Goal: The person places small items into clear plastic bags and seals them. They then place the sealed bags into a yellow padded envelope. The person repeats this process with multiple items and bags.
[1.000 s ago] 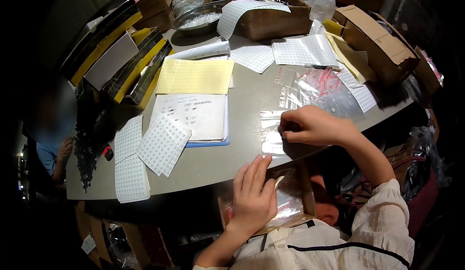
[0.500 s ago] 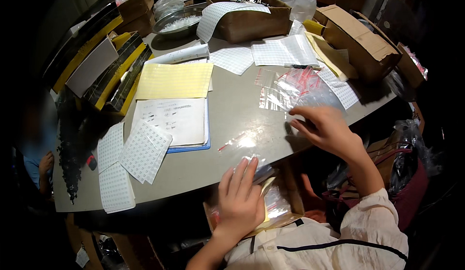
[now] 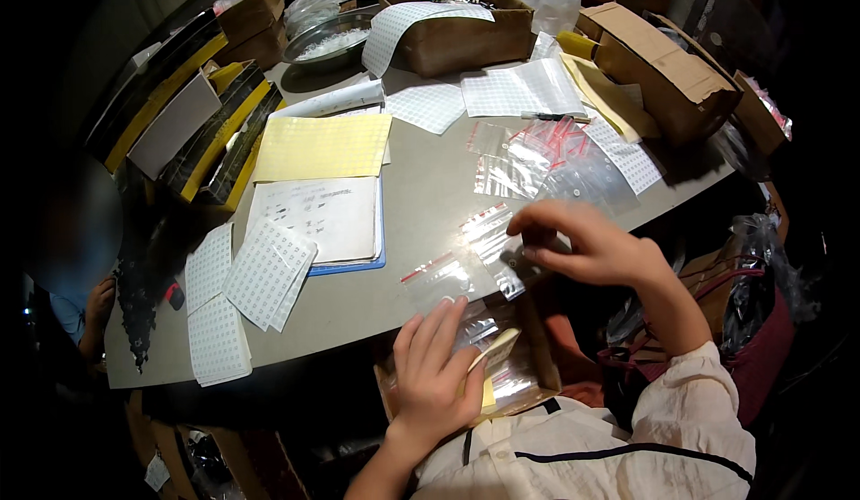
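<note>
My left hand (image 3: 434, 357) is at the table's near edge, its fingers long and close together, the fingertips on a clear zip bag (image 3: 443, 276) with a red line. A folded pale yellow sheet (image 3: 497, 348) is wedged beside its thumb. My right hand (image 3: 582, 247) is bent over the table, index finger and thumb curled at the edge of another clear zip bag (image 3: 488, 236); the finger contact is slightly blurred. Several more red-lined zip bags (image 3: 555, 155) lie in a loose pile beyond this hand.
Below the table edge, an open carton (image 3: 546, 370) holds clear bags. Left of my hands lie a notebook (image 3: 313, 231), a yellow sheet (image 3: 322, 146) and printed label sheets (image 3: 215, 321). A metal bowl (image 3: 327, 47) and cardboard boxes (image 3: 466, 43) stand behind. Another person's hand (image 3: 100, 303) shows far left.
A zip bag has come to lie beside the first one, between my hands. My right hand has shifted left and slightly down. The yellow sheet beside my left thumb now stands up more.
</note>
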A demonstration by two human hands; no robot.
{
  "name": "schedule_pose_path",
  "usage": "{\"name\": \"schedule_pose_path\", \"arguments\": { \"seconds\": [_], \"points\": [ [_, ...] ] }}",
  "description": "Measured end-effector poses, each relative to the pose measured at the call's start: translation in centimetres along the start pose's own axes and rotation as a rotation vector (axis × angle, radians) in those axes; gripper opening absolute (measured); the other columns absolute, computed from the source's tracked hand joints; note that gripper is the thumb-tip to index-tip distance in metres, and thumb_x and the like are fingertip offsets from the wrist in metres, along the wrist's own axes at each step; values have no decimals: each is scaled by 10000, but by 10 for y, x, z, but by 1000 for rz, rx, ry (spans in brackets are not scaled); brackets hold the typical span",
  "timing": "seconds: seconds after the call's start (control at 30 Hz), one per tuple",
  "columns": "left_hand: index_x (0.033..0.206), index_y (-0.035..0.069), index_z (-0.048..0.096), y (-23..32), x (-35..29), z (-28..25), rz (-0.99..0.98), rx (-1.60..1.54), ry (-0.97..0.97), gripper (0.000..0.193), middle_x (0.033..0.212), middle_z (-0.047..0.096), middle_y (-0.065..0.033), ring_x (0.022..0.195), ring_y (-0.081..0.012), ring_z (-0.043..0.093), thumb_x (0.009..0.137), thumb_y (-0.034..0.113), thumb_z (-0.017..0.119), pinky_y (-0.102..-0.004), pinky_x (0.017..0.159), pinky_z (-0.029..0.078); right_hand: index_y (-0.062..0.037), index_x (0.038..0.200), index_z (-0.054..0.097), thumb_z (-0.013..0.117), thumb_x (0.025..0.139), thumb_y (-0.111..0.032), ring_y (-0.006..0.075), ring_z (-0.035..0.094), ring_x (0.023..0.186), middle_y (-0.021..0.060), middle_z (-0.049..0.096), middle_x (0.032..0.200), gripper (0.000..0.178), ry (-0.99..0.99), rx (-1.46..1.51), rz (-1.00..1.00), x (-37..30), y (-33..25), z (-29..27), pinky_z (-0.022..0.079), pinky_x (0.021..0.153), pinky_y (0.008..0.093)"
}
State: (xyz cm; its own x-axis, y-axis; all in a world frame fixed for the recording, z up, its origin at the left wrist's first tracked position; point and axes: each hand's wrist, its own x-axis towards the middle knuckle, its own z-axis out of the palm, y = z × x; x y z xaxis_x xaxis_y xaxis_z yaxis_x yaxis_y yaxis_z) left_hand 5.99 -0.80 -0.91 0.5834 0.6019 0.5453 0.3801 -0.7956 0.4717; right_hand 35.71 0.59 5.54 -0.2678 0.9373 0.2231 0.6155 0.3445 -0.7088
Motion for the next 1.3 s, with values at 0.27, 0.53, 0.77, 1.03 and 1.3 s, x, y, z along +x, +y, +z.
{"name": "schedule_pose_path", "arguments": {
  "seconds": [0.27,0.53,0.77,1.03,1.3],
  "points": [
    [832,48,749,-4,0,2,20,-15,16,111,1408,703,-201,1356,-363,621,747,95,803,-497,1177,394,-26,1148,596,781,876,-78,396,657,972,182,671,992,333,-126,-540,-15,25,6,3,525,851,473],
    [845,1,765,-7,-14,-5,84,-239,31,155,1299,740,-245,1153,-392,714,700,44,795,-508,1073,509,-15,1192,600,878,880,-379,374,642,975,167,653,970,554,-204,-430,163,20,1,-15,511,872,452],
    [970,-73,745,-9,-37,-7,-237,-648,7,165,1323,693,-317,1086,-325,737,809,-37,739,-403,985,595,-49,1237,613,845,886,-282,348,590,1092,149,620,1117,481,-7,-370,3,5,-2,21,497,961,436],
    [896,30,778,-1,-12,-11,-115,-250,56,167,1383,688,-207,1260,-382,603,730,43,791,-486,1096,448,-65,1173,649,781,732,-26,379,601,1120,140,634,1163,462,127,-335,-264,0,0,47,474,987,479],
    [875,64,727,-17,13,5,60,-3,-39,125,1495,650,-180,1409,-365,556,762,102,766,-532,1192,318,-40,1146,634,799,652,12,382,619,1111,142,645,1158,523,169,-320,-273,-13,-8,69,483,974,457]
  ]
}}
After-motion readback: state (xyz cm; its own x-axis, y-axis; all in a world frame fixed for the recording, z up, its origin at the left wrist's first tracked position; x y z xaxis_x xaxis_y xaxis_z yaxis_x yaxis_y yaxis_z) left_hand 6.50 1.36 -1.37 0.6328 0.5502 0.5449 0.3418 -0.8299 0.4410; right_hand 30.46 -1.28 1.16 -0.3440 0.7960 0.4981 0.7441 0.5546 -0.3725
